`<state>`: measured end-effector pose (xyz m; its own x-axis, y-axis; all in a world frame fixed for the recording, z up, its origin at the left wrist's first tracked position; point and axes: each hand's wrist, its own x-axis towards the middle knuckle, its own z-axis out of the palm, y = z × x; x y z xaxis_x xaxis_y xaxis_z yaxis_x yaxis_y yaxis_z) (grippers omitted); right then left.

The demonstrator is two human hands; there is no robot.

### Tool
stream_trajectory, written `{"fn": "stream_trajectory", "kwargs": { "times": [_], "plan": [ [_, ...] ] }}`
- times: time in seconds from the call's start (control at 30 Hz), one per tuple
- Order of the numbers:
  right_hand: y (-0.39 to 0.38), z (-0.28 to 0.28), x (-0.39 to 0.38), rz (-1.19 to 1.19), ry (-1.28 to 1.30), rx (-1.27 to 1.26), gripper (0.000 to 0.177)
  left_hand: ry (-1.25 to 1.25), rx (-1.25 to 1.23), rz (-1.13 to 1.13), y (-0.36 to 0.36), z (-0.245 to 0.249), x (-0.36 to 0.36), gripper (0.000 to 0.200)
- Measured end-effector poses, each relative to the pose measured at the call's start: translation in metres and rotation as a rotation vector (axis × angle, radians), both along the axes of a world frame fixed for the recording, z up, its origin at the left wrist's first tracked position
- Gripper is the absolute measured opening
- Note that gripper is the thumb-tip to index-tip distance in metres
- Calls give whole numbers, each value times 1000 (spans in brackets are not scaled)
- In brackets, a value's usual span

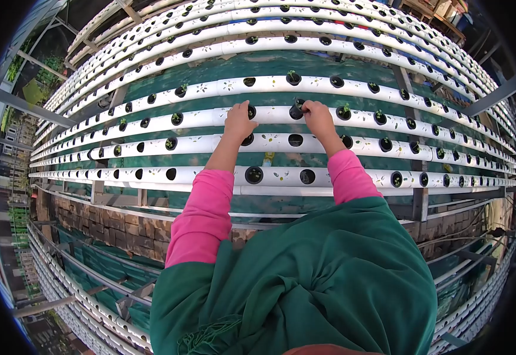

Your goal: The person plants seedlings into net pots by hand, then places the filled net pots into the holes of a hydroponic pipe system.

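My right hand (319, 120) pinches the rim of a small black net pot (296, 110). The pot is tilted at a hole in a white pipe (277, 115), partly out of it, with a little green at its top. On the same pipe, further left, my left hand (240, 122) rests with thumb and forefinger apart beside a dark hole (251, 112). Its other fingertips are hidden. Right of my right hand, a seedling (344, 110) stands in its pot. On the pipe nearer me are an open hole (295, 140) and another dark opening partly below my left hand.
Rows of white pipes with several seedling pots run left to right, scattered with small leaf bits. Green netting (204, 127) lies beneath. Grey metal posts (420, 204) hold the frame. A brick path (116, 222) and another rack lie below. A yellow piece (268, 158) sits between two pipes.
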<state>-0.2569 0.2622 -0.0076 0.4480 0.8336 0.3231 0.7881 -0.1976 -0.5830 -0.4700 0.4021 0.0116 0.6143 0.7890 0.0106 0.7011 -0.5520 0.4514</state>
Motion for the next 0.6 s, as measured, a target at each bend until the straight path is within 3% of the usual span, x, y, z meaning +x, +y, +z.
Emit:
{"fn": "stream_trajectory", "kwargs": {
  "times": [0.13,0.27,0.33,0.47,0.57,0.6],
  "plan": [
    [-6,1,-3,-70,-195,-106,15,0,60,56,2,-8,1,76],
    [-3,7,-8,-48,-234,-236,20,71,116,5,8,-11,0,73],
    [-7,25,-18,-45,-240,-370,26,69,74,-14,15,-10,0,64],
    [-7,40,-19,-92,-257,-353,30,-29,-26,22,38,-1,-3,53],
    [-8,54,-19,-44,-144,-339,29,-515,-820,167,54,29,-13,38],
    [-7,59,-21,-45,-108,-295,26,-515,-816,171,56,38,-17,38]
  ]
}}
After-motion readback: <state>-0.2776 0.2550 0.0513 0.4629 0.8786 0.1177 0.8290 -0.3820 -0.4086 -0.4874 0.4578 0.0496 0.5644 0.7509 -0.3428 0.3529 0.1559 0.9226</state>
